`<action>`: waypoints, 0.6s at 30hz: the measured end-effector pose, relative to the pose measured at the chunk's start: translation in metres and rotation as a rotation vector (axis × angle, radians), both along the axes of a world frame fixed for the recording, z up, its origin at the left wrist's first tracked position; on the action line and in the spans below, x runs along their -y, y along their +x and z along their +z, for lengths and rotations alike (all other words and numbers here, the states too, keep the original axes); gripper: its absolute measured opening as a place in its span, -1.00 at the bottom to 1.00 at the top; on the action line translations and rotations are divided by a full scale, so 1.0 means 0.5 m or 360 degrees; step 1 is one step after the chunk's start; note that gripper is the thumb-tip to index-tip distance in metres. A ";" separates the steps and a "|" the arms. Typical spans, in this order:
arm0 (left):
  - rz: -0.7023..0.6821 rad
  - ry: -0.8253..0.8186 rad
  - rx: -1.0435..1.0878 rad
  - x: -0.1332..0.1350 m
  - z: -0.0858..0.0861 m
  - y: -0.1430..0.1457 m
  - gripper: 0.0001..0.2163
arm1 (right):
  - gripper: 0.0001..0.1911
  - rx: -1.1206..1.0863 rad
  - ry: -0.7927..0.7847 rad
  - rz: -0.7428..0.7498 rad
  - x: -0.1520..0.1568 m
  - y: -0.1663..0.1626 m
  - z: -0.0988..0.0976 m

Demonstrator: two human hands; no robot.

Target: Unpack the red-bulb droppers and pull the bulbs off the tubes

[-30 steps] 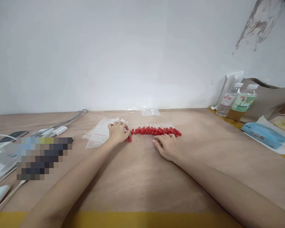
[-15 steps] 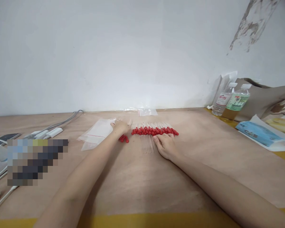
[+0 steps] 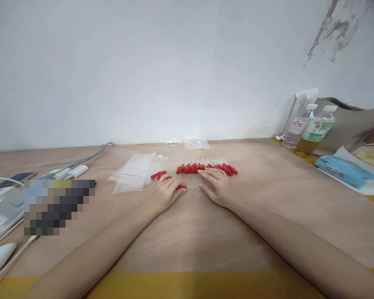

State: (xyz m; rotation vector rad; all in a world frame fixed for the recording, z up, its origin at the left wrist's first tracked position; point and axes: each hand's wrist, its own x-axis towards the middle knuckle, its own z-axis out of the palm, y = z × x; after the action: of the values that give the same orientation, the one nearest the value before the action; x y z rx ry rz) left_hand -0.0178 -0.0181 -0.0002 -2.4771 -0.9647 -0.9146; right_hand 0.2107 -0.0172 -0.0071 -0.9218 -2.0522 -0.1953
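Observation:
A row of thin clear tubes with red bulb ends, like droppers (image 3: 191,169), lies across the table, their bulbs towards me. More clear tubes (image 3: 193,181) show between my hands. My left hand (image 3: 166,193) is closed on one dropper, whose red bulb (image 3: 181,187) sticks out by the thumb, pointing right. Beyond its fingers lie a few loose red bulbs (image 3: 158,175). My right hand (image 3: 217,187) rests palm down at the near side of the row, thumb and fingers apart, fingertips at the red bulbs. Its palm side is hidden.
Clear zip bags (image 3: 132,170) overlap left of the droppers; another bag (image 3: 197,144) lies by the wall. Cables and white plugs (image 3: 77,170) are at left, near a blurred-out patch. Two bottles (image 3: 318,128) and a blue tissue pack (image 3: 345,169) stand at right.
My left hand has come back towards me and right, from the loose droppers by the bags, with one dropper. My right hand's fingers have spread and reach further over the row.

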 end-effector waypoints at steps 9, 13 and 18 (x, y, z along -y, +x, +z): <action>-0.0146 0.0184 -0.0100 0.009 0.005 0.010 -0.92 | -0.63 0.0378 0.0137 0.0105 -0.001 -0.009 0.001; -0.0185 0.0223 -0.0096 0.015 0.008 0.018 -0.94 | -0.64 0.0400 0.0099 0.0219 -0.004 -0.015 -0.002; -0.0165 0.0126 -0.0086 0.020 0.013 0.027 -0.92 | -0.69 0.0359 0.0036 0.0337 -0.007 -0.015 -0.008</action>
State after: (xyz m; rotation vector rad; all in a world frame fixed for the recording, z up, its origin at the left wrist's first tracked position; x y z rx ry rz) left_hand -0.0042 -0.0280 0.0063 -2.4909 -0.7740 -0.8945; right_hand 0.2031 -0.0136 -0.0110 -0.6872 -2.3337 -0.2152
